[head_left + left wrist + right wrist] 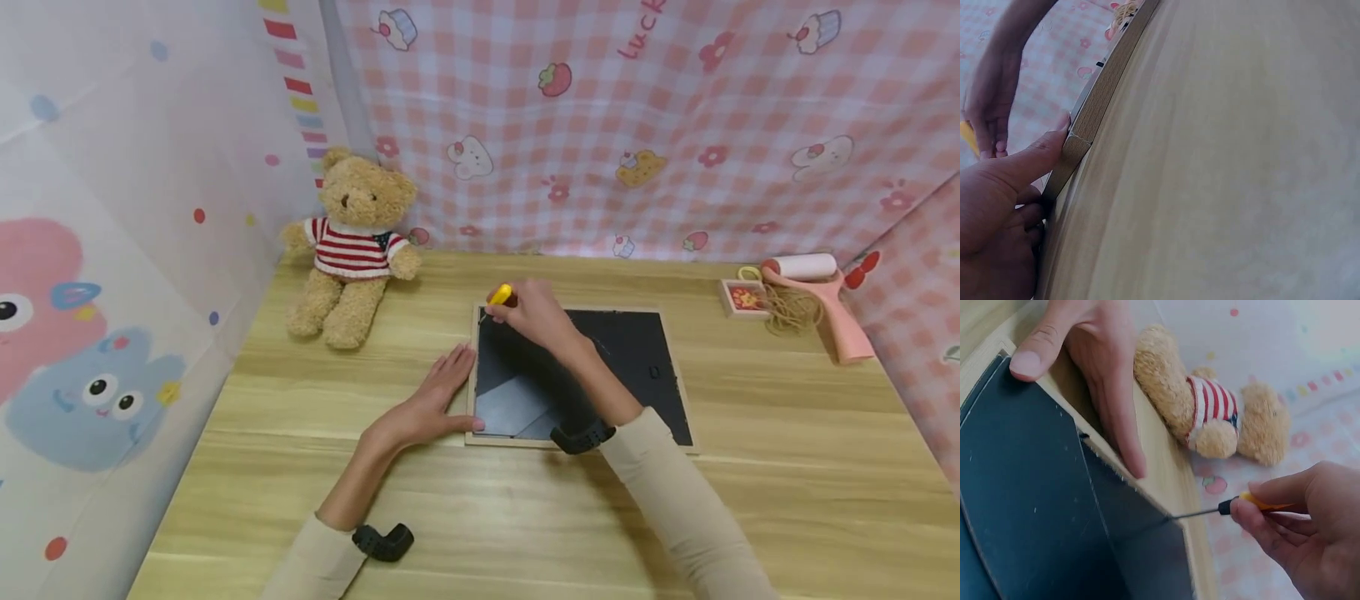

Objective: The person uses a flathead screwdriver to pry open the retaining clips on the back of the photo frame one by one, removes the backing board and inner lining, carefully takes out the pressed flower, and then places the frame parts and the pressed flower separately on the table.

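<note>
A wooden frame with a black backing [637,350] lies flat on the table, back side up. My right hand [534,312] pinches a screwdriver with a yellow handle [501,294]; in the right wrist view its thin metal shaft [1196,514] reaches the inner edge of the frame near a corner. My left hand [429,408] rests along the frame's left side, fingers straight, with the thumb on the near left corner. The left wrist view shows that thumb against the wooden rim [1099,100]. Small dark tabs [1084,435] stand along the inner edge.
A teddy bear [352,250] in a striped shirt sits at the back left. At the back right are a small box [745,298], tangled string [793,312], a white roll [806,267] and a pink Y-shaped object [843,321]. Patterned cloths hang behind and beside the table.
</note>
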{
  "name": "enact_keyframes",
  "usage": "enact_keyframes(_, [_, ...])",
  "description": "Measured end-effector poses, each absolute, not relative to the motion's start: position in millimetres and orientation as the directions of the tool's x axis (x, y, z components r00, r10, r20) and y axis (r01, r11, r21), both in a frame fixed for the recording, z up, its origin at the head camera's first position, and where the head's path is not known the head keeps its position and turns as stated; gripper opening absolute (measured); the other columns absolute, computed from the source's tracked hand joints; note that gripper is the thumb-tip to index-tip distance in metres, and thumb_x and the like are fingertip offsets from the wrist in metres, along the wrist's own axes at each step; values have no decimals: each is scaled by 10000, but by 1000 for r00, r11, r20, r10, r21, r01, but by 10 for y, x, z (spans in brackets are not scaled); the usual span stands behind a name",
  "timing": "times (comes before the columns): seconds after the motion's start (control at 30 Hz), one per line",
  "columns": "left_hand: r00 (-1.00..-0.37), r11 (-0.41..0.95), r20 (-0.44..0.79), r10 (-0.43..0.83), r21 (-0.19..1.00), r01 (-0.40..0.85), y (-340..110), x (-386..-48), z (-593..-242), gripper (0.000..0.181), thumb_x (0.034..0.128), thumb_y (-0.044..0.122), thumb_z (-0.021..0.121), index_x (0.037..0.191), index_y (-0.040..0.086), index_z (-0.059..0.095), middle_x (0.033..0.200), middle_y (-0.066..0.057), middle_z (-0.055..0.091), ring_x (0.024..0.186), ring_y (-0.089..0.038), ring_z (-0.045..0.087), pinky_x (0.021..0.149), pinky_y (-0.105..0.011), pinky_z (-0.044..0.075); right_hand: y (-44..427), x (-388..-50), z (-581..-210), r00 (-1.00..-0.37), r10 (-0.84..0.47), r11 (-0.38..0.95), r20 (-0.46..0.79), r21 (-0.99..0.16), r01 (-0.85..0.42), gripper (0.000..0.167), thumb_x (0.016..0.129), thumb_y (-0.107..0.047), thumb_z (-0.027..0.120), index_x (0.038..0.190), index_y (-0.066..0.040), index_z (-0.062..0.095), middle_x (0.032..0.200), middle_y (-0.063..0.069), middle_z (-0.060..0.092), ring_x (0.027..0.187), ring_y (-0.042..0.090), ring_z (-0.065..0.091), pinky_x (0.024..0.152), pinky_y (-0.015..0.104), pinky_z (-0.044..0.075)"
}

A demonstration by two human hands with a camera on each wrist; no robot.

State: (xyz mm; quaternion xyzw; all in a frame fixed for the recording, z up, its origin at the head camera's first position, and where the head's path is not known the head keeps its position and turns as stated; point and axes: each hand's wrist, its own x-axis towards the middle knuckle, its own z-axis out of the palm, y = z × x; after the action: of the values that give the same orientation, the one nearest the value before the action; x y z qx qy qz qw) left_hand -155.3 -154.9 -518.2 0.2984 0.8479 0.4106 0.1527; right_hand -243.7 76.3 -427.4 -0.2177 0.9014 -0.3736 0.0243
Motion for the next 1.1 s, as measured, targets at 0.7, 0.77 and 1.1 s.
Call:
enact_keyframes(0.7, [-774, 496, -47, 631, 792, 356, -1560, -1537, -5142, 1108, 990, 287, 821, 1737, -37, 70, 1840, -205, -11, 1719, -358, -60, 1390, -537, -39, 1141, -2322, -4893, -976, -204, 196, 82, -973, -123, 289, 1027, -154, 793, 1239, 42, 797, 1087, 198, 823, 863, 105, 790, 904, 241, 644])
enact_keyframes(0.77, [-772, 489, -38, 634, 794, 362, -1560, -1536, -5154, 1108, 989, 293, 821, 1736, -40, 74, 1839, -207, -7, 1719, -363, -56, 1389, -547, -37, 1132, -2336, -4885, -971, -216, 226, 97, -963, -147, 266, 1030, -155, 790, 1226, 24, 808, 1073, 189, 824, 872, 140, 792, 892, 242, 648])
enact_keyframes(1.1, [-780, 505, -32, 625, 779, 372, -1565, -1566, -5240, 1107, 993, 311, 822, 1748, -9, 78, 1849, -175, -12, 1723, -338, -53, 1392, -536, -19, 883, -2528, -4413, -899, -422, 548, 118, -757, -357, 223, 1036, -157, 773, 1147, 34, 805, 919, 150, 814, 875, 353, 783, 754, 300, 598])
